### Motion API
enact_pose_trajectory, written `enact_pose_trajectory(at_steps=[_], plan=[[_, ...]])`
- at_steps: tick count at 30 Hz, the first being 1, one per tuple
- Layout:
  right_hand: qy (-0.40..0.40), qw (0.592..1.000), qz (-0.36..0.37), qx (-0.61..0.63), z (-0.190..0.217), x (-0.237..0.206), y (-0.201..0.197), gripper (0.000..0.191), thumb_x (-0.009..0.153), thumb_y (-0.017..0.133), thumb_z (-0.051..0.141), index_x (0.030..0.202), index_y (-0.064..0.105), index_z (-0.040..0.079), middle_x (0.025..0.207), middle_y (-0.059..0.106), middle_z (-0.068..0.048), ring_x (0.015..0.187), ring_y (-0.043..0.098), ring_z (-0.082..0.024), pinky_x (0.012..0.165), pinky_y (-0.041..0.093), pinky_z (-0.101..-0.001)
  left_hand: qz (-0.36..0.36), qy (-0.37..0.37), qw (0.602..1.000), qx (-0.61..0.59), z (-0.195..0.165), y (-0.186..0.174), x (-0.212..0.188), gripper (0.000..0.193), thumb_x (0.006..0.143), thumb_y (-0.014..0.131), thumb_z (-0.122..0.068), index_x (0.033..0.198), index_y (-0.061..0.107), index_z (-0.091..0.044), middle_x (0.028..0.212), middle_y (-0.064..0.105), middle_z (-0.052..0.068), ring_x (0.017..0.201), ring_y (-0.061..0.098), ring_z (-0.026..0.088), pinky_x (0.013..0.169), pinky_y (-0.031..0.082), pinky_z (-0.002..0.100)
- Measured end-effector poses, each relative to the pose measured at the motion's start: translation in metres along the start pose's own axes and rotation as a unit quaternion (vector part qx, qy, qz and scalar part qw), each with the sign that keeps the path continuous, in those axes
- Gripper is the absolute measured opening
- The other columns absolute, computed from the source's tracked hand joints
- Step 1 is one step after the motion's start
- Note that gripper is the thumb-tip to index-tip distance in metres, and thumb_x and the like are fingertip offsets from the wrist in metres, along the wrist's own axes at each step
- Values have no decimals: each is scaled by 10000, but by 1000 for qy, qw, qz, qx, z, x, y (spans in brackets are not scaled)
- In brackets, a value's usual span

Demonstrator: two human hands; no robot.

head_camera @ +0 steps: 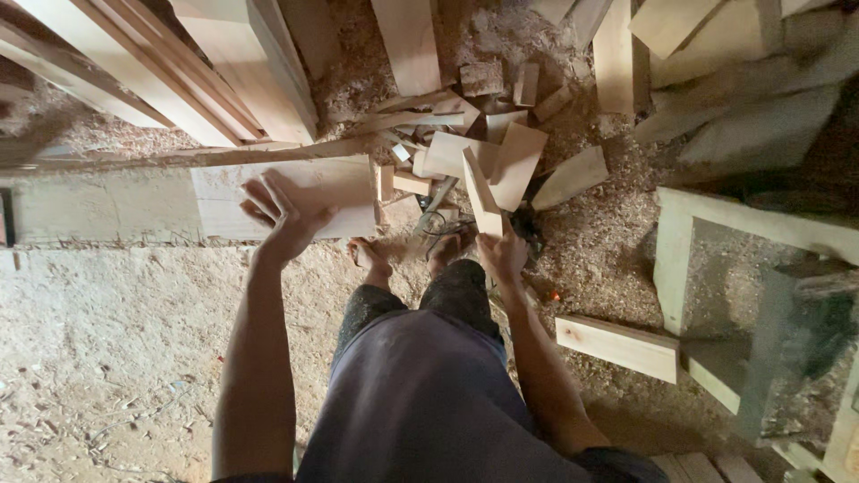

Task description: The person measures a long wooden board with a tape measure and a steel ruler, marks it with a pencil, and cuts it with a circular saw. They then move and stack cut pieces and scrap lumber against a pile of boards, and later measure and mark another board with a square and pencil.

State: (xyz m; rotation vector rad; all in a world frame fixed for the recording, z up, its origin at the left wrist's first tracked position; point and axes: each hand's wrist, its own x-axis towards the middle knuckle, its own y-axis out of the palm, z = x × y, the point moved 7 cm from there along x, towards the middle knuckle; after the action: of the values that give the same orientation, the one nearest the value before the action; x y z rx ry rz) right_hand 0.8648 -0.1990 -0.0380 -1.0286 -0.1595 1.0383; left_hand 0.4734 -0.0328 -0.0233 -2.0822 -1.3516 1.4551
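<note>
Two hands: both reach down toward wood lying on a sawdust floor (107, 358), one on each side of the person's bare feet.
Left hand (284, 217): fingers spread, grip released, palm laid flat on the near edge of a board (295, 192); it clasps nothing.
Board: a wide pale panel resting on a long bench-like plank (98, 206), its long axis running left to right across the view, square to the left forearm.
Feet (371, 259): between the two hands, toes at the near edge of the scrap pile (474, 134).
Right hand (503, 255): grip closed around the lower end of a thin offcut (480, 192).
Offcut: stands on edge, its long axis running up and away from the hand, tilted slightly leftward, its top end among the loose scraps.
Nearer hand: the right already holds the offcut; the left lies well apart from it, across the feet.
Far right: a short block (617, 347) lies on the floor beside a pale wooden frame (673, 259), untouched by either hand.
</note>
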Motion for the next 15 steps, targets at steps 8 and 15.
enact_pose_trajectory(at_steps=[8,15], plan=[[4,996,-8,89,-25,-32,5,501,837,799,253,1264,681,19,1039,763,-199,922,763,-337,772,600,-456,23,-26,999,-8,1,-1,-3,1485,807,706,-765,1553,-373,-71,1545,-479,299,1358,-484,533,1178,-214,687],[118,985,-22,123,-62,-71,14,441,868,809,264,1157,693,-48,1053,765,-238,987,761,-347,824,591,-447,19,-40,999,-11,-1,-2,-4,1488,801,717,-763,1550,-363,-67,1552,-471,301,1373,-462,544,1186,-178,686]])
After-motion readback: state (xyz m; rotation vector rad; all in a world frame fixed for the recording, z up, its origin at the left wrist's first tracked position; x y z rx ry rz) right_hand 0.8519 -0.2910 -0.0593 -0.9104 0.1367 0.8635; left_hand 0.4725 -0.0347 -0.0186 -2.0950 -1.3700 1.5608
